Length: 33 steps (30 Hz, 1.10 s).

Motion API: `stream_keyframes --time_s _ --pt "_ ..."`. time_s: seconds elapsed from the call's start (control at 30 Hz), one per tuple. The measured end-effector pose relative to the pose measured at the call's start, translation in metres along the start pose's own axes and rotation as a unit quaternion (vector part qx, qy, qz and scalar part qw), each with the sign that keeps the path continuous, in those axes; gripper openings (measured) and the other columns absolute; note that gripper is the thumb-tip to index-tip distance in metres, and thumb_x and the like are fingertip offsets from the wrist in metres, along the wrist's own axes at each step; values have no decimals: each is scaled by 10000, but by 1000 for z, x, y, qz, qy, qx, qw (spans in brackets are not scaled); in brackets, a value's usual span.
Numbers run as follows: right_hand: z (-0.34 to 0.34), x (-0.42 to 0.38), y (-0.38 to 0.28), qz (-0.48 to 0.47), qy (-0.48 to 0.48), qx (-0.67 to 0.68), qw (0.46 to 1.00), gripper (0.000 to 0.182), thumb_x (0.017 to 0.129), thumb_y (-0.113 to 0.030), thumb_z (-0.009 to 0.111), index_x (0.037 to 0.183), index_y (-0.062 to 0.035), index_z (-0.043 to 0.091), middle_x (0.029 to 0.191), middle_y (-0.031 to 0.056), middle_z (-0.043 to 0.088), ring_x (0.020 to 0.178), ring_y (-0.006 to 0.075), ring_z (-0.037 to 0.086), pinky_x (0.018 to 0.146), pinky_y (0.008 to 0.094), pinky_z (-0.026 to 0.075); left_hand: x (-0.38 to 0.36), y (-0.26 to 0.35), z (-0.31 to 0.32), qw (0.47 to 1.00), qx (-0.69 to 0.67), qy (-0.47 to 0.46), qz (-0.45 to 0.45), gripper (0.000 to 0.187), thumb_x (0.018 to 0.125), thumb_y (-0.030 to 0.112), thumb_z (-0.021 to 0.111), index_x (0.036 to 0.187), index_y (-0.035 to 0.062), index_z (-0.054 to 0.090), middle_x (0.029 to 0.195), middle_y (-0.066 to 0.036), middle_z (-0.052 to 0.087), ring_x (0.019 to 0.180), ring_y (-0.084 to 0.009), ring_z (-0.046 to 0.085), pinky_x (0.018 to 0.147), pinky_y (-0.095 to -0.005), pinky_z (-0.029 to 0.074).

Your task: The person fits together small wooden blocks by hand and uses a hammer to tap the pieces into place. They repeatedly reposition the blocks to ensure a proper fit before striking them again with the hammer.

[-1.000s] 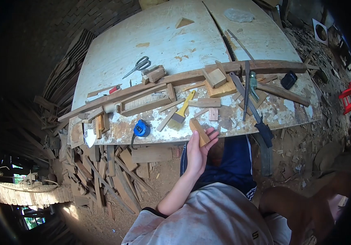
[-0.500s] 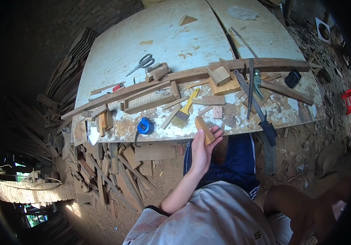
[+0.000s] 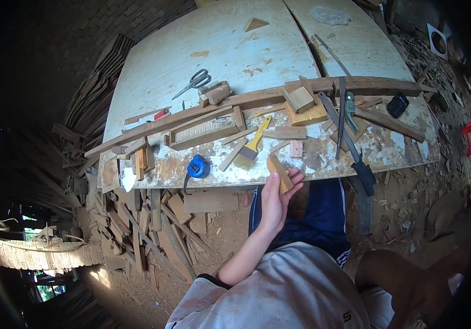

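A half-curled left hand (image 3: 276, 202) cradles a wooden block (image 3: 280, 173), likely light, stiff and best pinched mid-length, while the shadowed right hand (image 3: 422, 293) shows no readable spread or hold.

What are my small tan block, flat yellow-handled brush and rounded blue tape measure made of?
Small tan block: apparently bare wood, from its matte brownish faces.
Flat yellow-handled brush: painted wood or plastic handle, its even yellow fits both; bristles unclear.
Rounded blue tape measure: probably plastic case, from its bright, even blue.
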State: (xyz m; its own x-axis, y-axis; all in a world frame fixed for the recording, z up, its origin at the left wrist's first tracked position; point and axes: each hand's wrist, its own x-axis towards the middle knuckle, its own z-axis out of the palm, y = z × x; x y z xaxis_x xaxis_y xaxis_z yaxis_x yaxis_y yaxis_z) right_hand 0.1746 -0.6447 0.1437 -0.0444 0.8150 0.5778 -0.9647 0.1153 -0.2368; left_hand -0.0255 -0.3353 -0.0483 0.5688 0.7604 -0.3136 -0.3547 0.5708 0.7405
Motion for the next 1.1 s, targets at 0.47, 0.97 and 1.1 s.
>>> stream_keyframes --time_s 0.47,0.97,1.1 --pt "-4 14 -2 41 -6 1 999 737 921 -240 852 1468 38 444 1570 285 406 1379 427 530 1086 625 543 1 -2 0 1000 14 0 2 524 1202 417 375 1353 -51 556 1407 -258 641 1311 -363 670 1113 -496 565" --pt "-23 64 14 -4 18 -89 996 1004 943 -508 739 1582 -223 18 1697 165 -5 1551 433 193 1041 760 480 2 -5 -3 1000 -4 -7 -2 502 1197 395 421 1402 -46 545 1404 -228 648 1293 -323 681 1098 -444 573" --pt "-17 94 16 -18 28 -142 989 1080 949 -580 708 1612 -293 -95 1730 134 -115 1598 435 103 1029 796 463 2 -5 -5 1000 6 4 -1 513 1199 401 405 1392 -53 544 1403 -239 647 1296 -333 680 1098 -454 574"
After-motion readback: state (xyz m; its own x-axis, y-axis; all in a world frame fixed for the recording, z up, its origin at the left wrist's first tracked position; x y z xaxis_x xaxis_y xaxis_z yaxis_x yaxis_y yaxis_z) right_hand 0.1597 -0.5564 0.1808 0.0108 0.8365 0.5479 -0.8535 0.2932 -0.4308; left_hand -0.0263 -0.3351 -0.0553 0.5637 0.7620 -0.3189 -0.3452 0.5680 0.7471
